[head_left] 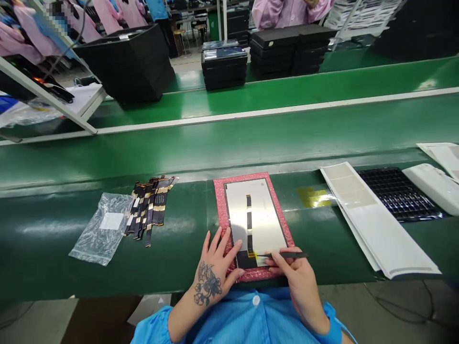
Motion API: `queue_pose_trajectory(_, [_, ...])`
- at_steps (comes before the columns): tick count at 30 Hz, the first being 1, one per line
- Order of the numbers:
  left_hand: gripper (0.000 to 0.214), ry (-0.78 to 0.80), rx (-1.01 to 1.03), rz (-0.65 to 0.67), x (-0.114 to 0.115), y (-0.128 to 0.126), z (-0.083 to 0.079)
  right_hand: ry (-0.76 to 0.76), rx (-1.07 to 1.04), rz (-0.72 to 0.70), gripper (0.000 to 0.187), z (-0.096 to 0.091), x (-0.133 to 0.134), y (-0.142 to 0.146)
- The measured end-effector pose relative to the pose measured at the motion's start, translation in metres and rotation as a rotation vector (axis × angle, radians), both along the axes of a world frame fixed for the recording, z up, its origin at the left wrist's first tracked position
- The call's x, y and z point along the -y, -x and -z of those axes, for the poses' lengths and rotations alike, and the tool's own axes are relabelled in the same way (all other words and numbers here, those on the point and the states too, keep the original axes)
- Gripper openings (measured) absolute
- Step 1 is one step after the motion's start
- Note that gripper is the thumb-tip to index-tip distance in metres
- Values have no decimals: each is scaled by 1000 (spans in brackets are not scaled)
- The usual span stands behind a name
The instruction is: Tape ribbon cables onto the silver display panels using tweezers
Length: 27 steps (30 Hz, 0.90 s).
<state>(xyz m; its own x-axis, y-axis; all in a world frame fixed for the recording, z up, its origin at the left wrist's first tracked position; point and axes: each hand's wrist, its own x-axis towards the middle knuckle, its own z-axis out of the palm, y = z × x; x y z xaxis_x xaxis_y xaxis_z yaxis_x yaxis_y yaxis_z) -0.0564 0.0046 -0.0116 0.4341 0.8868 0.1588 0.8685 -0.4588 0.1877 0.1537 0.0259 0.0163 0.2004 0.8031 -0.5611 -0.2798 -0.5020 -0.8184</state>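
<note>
A silver display panel (263, 217) lies on a pink foam pad (219, 200) at the near edge of the green bench. A black flex strip (248, 220) runs down its middle to a small yellow tab (253, 255). My left hand (215, 267) lies flat with fingers spread on the pad's lower left corner. My right hand (292, 270) pinches black tweezers (287, 255), their tip at the yellow tab.
A fan of black and gold flex cables (148, 208) and a clear plastic bag (102, 229) lie to the left. White sheets (376, 224) and a black tray (398, 193) sit to the right. Black tray stacks (224, 67) stand beyond the conveyor; people in pink work behind.
</note>
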Motion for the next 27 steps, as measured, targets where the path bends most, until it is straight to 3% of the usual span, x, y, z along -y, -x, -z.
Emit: queue_pose_trajectory(27, [56, -3, 24, 14, 2, 4, -1, 19, 15, -49, 56, 2, -3, 5])
